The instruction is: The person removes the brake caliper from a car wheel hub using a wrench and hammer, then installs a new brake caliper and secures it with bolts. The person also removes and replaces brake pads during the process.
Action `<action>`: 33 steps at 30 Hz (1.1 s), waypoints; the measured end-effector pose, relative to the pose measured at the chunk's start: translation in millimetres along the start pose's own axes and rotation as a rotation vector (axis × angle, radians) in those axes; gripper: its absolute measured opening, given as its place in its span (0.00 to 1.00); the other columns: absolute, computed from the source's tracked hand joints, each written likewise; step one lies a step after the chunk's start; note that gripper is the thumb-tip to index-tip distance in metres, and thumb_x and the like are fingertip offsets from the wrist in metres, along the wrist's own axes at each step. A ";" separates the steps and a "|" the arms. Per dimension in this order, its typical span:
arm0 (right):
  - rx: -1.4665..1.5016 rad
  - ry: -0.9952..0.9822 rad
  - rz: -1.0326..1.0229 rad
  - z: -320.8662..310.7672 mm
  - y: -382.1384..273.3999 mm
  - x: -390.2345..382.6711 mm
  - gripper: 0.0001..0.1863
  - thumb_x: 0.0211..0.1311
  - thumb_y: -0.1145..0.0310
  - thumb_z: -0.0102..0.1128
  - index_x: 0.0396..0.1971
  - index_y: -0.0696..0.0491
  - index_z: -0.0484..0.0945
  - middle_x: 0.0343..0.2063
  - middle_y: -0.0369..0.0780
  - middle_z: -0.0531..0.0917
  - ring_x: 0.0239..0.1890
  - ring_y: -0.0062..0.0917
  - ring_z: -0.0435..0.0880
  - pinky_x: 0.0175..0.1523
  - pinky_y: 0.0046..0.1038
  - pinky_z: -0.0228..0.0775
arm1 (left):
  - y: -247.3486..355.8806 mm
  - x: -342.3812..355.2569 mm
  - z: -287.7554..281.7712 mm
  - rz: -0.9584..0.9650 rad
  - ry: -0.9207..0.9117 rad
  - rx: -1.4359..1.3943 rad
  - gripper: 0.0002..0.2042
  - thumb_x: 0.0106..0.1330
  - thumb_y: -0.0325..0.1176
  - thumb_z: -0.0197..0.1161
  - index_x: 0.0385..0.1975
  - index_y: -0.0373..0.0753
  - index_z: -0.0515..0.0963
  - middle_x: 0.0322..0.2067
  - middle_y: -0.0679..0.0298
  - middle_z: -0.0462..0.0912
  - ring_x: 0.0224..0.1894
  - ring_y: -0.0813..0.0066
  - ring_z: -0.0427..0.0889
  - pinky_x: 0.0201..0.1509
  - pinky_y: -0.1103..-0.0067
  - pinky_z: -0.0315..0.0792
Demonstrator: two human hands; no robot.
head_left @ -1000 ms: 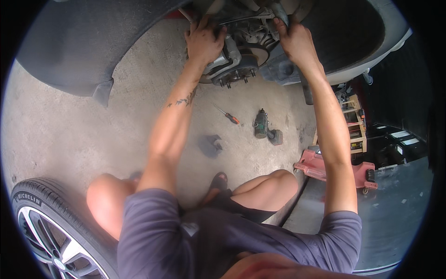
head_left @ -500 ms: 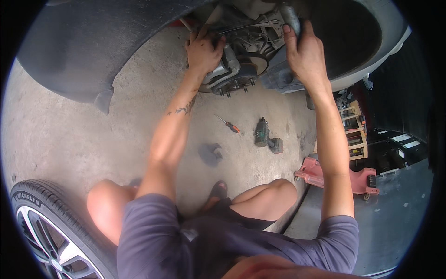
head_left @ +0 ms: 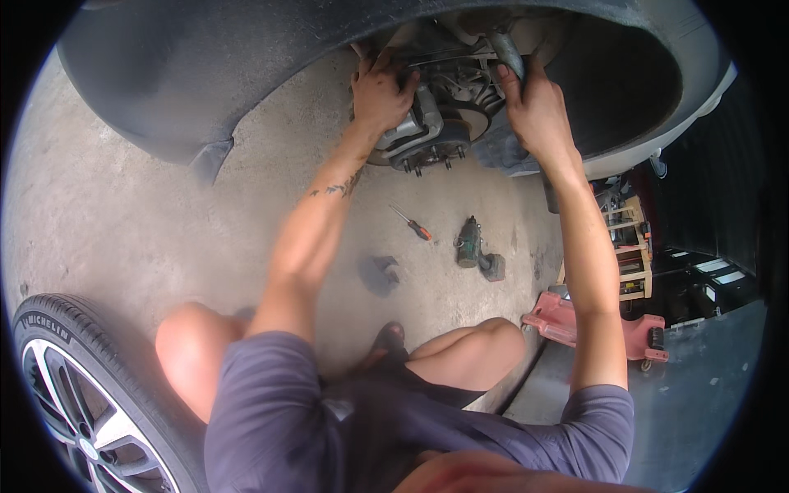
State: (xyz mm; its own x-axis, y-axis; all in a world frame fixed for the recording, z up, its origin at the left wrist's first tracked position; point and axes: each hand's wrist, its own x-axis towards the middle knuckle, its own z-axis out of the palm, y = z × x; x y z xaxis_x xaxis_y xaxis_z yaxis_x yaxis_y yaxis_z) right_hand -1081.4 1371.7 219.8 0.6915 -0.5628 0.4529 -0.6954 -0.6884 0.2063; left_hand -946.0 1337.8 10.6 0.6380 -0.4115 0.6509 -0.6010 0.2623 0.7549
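Note:
Under the wheel arch [head_left: 329,37] of a car, my right hand [head_left: 538,111] is closed around a grey metal shock absorber [head_left: 506,53], thumb on its near side. My left hand [head_left: 383,97] reaches over the top of the silver brake caliper [head_left: 426,115], its fingers bent down behind it. The fingertips are hidden there, so what they hold does not show. Between my hands is the bare hub [head_left: 431,154] with its wheel studs, in front of the brake disc [head_left: 472,119]. Dark suspension arms and links lie behind it.
On the concrete floor lie a screwdriver [head_left: 412,223] with an orange and black handle and a green cordless impact wrench [head_left: 470,245]. A removed wheel [head_left: 107,394] is at my left. At the right are a red creeper [head_left: 555,319] and a wooden rack [head_left: 629,246].
The view has shifted slightly, so the car and floor tools appear a little to the right and lower. Both hands stay at the same parts.

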 end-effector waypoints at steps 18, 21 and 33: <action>0.121 0.195 -0.101 5.3 9.9 -12.3 0.22 0.64 0.55 0.55 0.42 0.62 0.70 0.22 0.57 0.79 0.31 0.55 0.80 0.36 0.49 0.71 | -4.8 -2.4 12.7 0.044 0.046 -0.050 0.14 0.60 0.43 0.60 0.37 0.41 0.82 0.52 0.65 0.75 0.58 0.55 0.68 0.57 0.55 0.63; -0.152 -0.134 0.069 29.5 55.5 -0.6 0.23 0.66 0.53 0.51 0.41 0.63 0.72 0.30 0.60 0.80 0.38 0.57 0.79 0.45 0.51 0.71 | 2.5 -5.4 8.7 0.023 -0.044 -0.056 0.14 0.60 0.43 0.60 0.38 0.41 0.82 0.52 0.65 0.75 0.58 0.54 0.67 0.58 0.55 0.63; -0.088 -0.231 0.157 24.1 58.9 -4.0 0.25 0.66 0.51 0.49 0.42 0.63 0.73 0.31 0.61 0.80 0.41 0.57 0.78 0.47 0.48 0.70 | 3.9 -5.8 10.7 0.048 -0.025 -0.014 0.14 0.60 0.43 0.60 0.39 0.41 0.82 0.52 0.64 0.75 0.55 0.53 0.70 0.56 0.56 0.64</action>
State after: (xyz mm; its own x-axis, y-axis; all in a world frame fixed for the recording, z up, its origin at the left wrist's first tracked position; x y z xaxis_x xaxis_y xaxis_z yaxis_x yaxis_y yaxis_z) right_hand -1120.4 1322.3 209.2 0.5931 -0.7556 0.2782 -0.8049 -0.5477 0.2284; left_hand -957.1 1331.8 9.0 0.5959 -0.4198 0.6846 -0.6238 0.2949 0.7238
